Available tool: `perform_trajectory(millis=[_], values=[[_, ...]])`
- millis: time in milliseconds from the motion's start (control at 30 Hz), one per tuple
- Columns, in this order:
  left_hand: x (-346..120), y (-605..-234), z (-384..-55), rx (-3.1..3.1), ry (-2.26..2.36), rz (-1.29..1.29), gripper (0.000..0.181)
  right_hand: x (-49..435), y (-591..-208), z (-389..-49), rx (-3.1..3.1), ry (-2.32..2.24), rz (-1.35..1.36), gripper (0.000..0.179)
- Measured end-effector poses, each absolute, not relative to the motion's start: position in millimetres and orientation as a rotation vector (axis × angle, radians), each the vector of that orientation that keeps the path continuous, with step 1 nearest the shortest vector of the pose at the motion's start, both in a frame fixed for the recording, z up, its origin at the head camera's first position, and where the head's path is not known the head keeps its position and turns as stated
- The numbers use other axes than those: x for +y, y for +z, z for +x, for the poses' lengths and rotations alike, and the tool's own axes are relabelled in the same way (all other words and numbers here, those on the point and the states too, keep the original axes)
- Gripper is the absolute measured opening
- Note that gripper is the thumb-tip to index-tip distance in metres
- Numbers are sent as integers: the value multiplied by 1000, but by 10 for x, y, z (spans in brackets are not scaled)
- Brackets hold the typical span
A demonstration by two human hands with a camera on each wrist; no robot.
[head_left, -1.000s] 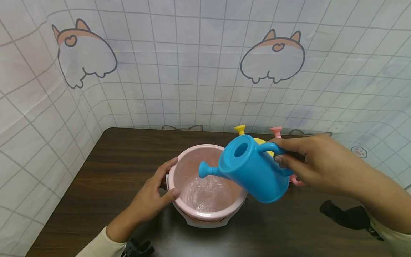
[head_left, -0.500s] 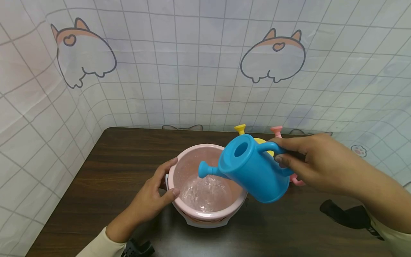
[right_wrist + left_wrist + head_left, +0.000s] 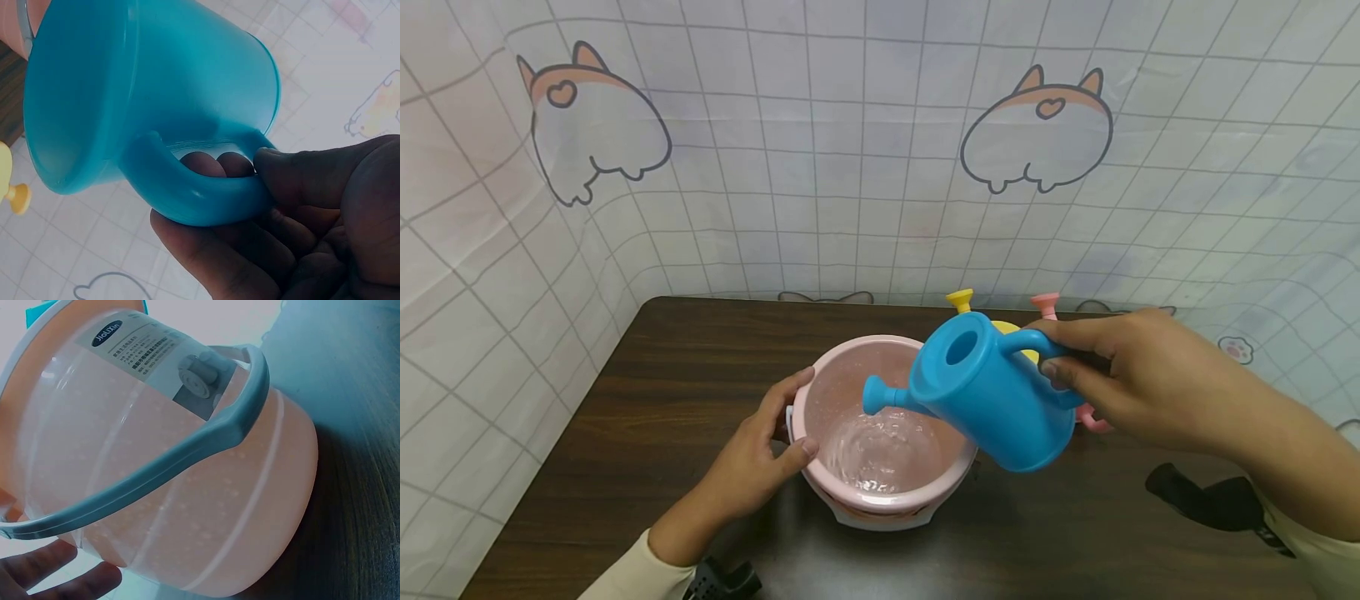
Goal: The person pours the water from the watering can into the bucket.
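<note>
My right hand [image 3: 1157, 392] grips the curved handle [image 3: 206, 203] of a blue watering can [image 3: 992, 400], with fingers through the loop. The can is tilted, its spout rose [image 3: 874, 395] over a pink bucket [image 3: 891, 502]. Rippling water [image 3: 880, 454] lies in the bucket; a falling stream cannot be made out. At the bucket's left side my left hand [image 3: 748, 458] holds the rim, thumb lying on it. In the left wrist view, two fingertips [image 3: 94, 581] show by the bucket's wall, near its grey-blue bail handle [image 3: 175, 459].
Behind the blue can stand yellow [image 3: 960, 300] and pink [image 3: 1045, 304] watering cans, mostly hidden. The dark wooden table [image 3: 647, 400] ends at a backdrop [image 3: 850, 167] printed with a grid. Dark wrist-worn devices [image 3: 1210, 500] hang under both wrists.
Both hands and the tilted blue can keep nearly the same place. The water's ripples in the bucket have changed shape, with less splashing now than before.
</note>
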State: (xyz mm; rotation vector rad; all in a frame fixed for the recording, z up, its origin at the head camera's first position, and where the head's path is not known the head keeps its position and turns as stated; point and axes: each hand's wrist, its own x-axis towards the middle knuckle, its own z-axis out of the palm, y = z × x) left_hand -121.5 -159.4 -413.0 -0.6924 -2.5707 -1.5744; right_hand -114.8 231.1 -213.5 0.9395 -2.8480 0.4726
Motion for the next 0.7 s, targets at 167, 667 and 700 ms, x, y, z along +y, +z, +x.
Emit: perform_trajectory(millis=[167, 667, 700], values=[[-1596, -4139, -1214, -2558, -1574, -699, 74, 2311, -2138, -1148, -2851, 476, 940, 42], [-1595, -4147, -1208, -2559, -1579, -690, 73, 2309, -2130, -1148, -2850, 483, 956, 44], [-1595, -4147, -1207, -2559, -1580, -691, 73, 2308, -2128, -1148, -2851, 482, 957, 44]])
